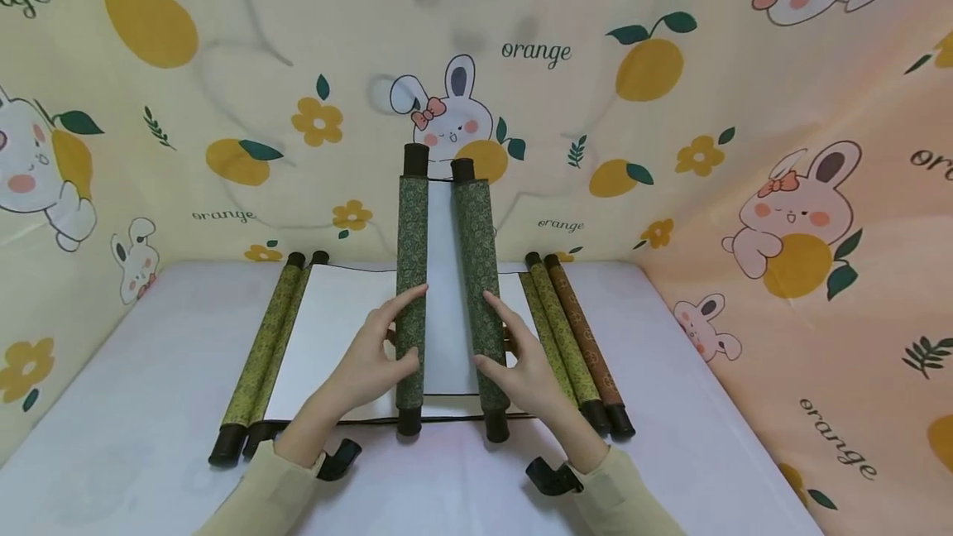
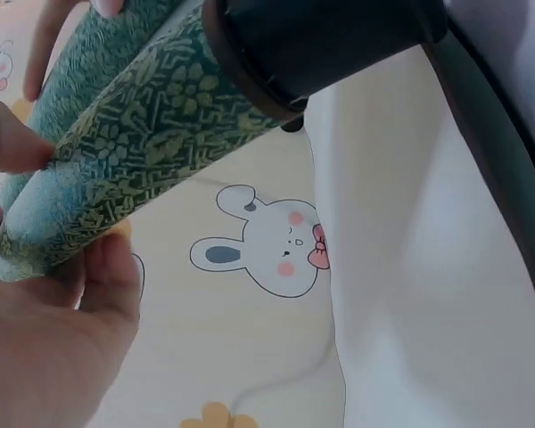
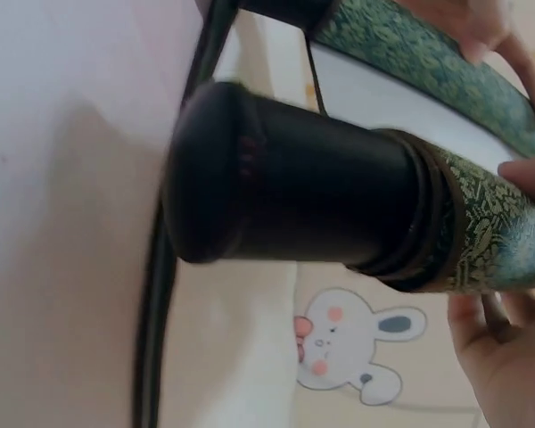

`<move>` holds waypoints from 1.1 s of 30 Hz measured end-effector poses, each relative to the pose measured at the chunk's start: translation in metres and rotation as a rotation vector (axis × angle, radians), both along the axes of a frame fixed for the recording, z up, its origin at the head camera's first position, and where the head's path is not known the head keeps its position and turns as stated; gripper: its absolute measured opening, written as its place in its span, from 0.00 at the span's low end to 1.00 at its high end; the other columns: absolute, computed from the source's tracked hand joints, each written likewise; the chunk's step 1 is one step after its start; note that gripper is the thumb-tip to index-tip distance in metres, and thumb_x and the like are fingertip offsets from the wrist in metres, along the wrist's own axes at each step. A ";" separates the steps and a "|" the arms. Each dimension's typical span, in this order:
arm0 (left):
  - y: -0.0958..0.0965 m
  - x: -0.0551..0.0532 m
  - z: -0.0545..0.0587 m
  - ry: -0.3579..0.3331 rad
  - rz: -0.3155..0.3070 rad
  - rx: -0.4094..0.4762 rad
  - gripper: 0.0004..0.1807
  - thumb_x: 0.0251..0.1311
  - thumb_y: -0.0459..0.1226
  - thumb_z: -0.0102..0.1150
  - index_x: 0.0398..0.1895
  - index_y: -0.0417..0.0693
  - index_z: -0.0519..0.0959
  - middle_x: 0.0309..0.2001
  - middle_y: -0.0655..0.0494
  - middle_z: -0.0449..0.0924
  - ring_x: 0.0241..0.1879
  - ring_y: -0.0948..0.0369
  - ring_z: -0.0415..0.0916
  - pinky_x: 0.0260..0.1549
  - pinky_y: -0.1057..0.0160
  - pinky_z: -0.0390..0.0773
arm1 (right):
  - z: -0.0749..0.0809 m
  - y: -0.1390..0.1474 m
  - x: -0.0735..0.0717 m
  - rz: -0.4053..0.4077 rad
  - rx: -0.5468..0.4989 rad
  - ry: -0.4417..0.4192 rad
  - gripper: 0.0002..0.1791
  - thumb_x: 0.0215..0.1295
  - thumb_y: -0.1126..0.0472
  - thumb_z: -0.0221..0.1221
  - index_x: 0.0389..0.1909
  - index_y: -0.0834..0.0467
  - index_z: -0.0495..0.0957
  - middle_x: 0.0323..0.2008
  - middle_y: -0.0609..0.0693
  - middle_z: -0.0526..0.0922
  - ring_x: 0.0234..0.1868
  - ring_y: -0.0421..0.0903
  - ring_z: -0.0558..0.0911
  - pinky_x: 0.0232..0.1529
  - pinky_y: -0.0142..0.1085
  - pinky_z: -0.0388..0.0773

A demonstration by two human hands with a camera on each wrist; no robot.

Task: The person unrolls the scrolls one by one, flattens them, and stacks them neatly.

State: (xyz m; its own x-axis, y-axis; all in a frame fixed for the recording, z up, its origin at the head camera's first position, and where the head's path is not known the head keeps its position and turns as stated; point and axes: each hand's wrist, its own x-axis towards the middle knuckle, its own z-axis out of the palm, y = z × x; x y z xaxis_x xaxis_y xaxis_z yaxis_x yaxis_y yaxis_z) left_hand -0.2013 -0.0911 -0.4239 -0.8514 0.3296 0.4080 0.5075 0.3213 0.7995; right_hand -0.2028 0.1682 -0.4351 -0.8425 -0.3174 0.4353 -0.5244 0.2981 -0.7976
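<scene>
A green patterned scroll with black end knobs is partly unrolled, a strip of white paper [image 1: 447, 271] showing between its two rolls. In the head view my left hand [image 1: 365, 362] grips the left roll [image 1: 412, 255], thumb and fingers curled about it. My right hand [image 1: 530, 366] holds the right roll [image 1: 476, 255] in the same way. The scroll is raised, its far end standing in front of the wall cloth. Close up, the left wrist view has the left roll [image 2: 143, 143], and the right wrist view has the right roll's black knob [image 3: 294, 178].
Under the green scroll lies a wide sheet of white paper [image 1: 335, 329] between yellow-green rolls [image 1: 256, 362] on the left and others [image 1: 566, 329] on the right. A brown roll [image 1: 584, 329] lies at the far right. Printed cloth [image 1: 357, 15] hangs behind the white table [image 1: 126, 404].
</scene>
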 end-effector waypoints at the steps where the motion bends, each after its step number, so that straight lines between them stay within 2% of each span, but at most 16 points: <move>1: -0.002 0.001 -0.001 -0.005 -0.001 0.000 0.47 0.60 0.25 0.59 0.82 0.61 0.59 0.80 0.55 0.57 0.68 0.50 0.60 0.53 0.47 0.71 | 0.000 0.001 0.001 0.015 -0.003 0.008 0.49 0.64 0.73 0.68 0.82 0.47 0.59 0.77 0.54 0.64 0.65 0.54 0.73 0.50 0.41 0.78; 4: -0.006 0.001 -0.001 0.003 -0.004 0.006 0.47 0.60 0.24 0.57 0.82 0.61 0.58 0.81 0.54 0.55 0.72 0.50 0.59 0.55 0.47 0.71 | 0.003 0.003 0.000 0.068 -0.035 0.031 0.46 0.63 0.78 0.64 0.81 0.51 0.62 0.73 0.57 0.66 0.59 0.51 0.74 0.48 0.38 0.77; 5: -0.007 0.001 -0.001 0.011 -0.006 0.009 0.47 0.59 0.24 0.57 0.82 0.61 0.58 0.81 0.54 0.55 0.72 0.51 0.59 0.54 0.46 0.71 | 0.003 0.003 0.000 0.085 -0.050 0.027 0.46 0.63 0.80 0.61 0.80 0.52 0.62 0.73 0.57 0.66 0.60 0.50 0.73 0.49 0.38 0.78; 6: -0.007 0.000 -0.001 0.022 -0.009 0.009 0.48 0.58 0.24 0.56 0.82 0.60 0.58 0.80 0.53 0.56 0.71 0.51 0.59 0.53 0.46 0.70 | 0.004 0.004 0.000 0.090 -0.055 0.025 0.46 0.62 0.81 0.59 0.80 0.51 0.63 0.72 0.57 0.67 0.56 0.48 0.75 0.47 0.36 0.78; 8: -0.009 0.000 -0.002 0.041 -0.009 0.002 0.48 0.57 0.23 0.55 0.82 0.59 0.59 0.78 0.50 0.60 0.69 0.52 0.62 0.52 0.46 0.70 | 0.005 0.005 0.000 0.085 -0.060 0.001 0.46 0.59 0.82 0.54 0.79 0.50 0.66 0.72 0.55 0.67 0.57 0.46 0.73 0.46 0.35 0.74; 12: -0.009 0.001 -0.002 0.045 -0.012 -0.013 0.48 0.52 0.21 0.55 0.80 0.60 0.65 0.65 0.46 0.69 0.56 0.53 0.67 0.48 0.48 0.71 | 0.007 0.007 0.001 0.028 -0.019 -0.049 0.47 0.55 0.81 0.51 0.76 0.45 0.70 0.68 0.53 0.71 0.47 0.47 0.69 0.38 0.36 0.66; 15: -0.009 0.001 0.000 0.024 -0.012 -0.028 0.47 0.51 0.22 0.55 0.78 0.62 0.68 0.56 0.46 0.69 0.45 0.53 0.65 0.41 0.51 0.69 | 0.009 0.008 0.000 -0.001 0.020 -0.068 0.46 0.56 0.79 0.53 0.75 0.43 0.71 0.63 0.55 0.71 0.43 0.51 0.68 0.35 0.41 0.66; 17: -0.008 0.000 0.003 0.017 -0.015 -0.041 0.47 0.52 0.22 0.55 0.78 0.62 0.68 0.55 0.45 0.68 0.41 0.51 0.63 0.37 0.52 0.67 | 0.011 0.009 -0.001 -0.018 0.058 -0.065 0.44 0.59 0.76 0.59 0.75 0.42 0.71 0.62 0.55 0.71 0.46 0.52 0.71 0.40 0.45 0.71; 19: -0.008 -0.001 0.006 0.021 -0.013 -0.055 0.46 0.53 0.24 0.56 0.78 0.61 0.68 0.54 0.44 0.68 0.39 0.51 0.61 0.35 0.53 0.65 | 0.012 0.009 -0.004 -0.033 0.088 -0.053 0.44 0.60 0.73 0.66 0.76 0.40 0.70 0.62 0.55 0.71 0.53 0.54 0.74 0.48 0.54 0.75; 21: -0.009 -0.005 0.008 0.043 0.001 -0.076 0.44 0.56 0.25 0.58 0.78 0.60 0.68 0.54 0.45 0.69 0.40 0.51 0.60 0.35 0.53 0.63 | 0.013 0.008 -0.007 -0.049 0.102 -0.037 0.45 0.58 0.70 0.73 0.76 0.40 0.71 0.64 0.55 0.72 0.63 0.55 0.73 0.59 0.62 0.72; 23: -0.009 -0.008 0.009 0.065 0.015 -0.097 0.41 0.60 0.27 0.62 0.77 0.60 0.69 0.53 0.46 0.71 0.41 0.50 0.59 0.36 0.54 0.63 | 0.013 0.008 -0.010 -0.049 0.097 -0.024 0.46 0.57 0.69 0.75 0.75 0.42 0.71 0.66 0.55 0.72 0.67 0.57 0.72 0.63 0.66 0.69; 28: -0.010 -0.010 0.004 0.085 0.026 -0.158 0.40 0.62 0.33 0.72 0.77 0.60 0.69 0.52 0.48 0.73 0.44 0.50 0.58 0.38 0.54 0.65 | 0.008 0.010 -0.011 -0.047 0.080 -0.034 0.44 0.58 0.70 0.74 0.75 0.45 0.71 0.71 0.52 0.72 0.73 0.57 0.69 0.63 0.64 0.70; 33: -0.012 -0.008 -0.002 0.077 0.016 -0.153 0.41 0.62 0.32 0.72 0.78 0.60 0.68 0.54 0.46 0.73 0.43 0.51 0.61 0.32 0.59 0.71 | 0.005 0.014 -0.007 -0.050 0.041 -0.061 0.45 0.60 0.74 0.70 0.76 0.45 0.68 0.76 0.49 0.68 0.74 0.54 0.68 0.60 0.55 0.74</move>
State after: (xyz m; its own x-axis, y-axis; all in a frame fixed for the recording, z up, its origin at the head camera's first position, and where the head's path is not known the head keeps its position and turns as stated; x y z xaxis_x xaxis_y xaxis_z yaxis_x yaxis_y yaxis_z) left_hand -0.2091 -0.1029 -0.4261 -0.8253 0.3793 0.4183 0.5590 0.4449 0.6997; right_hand -0.2095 0.1825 -0.4298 -0.8825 -0.2906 0.3698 -0.4584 0.3558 -0.8144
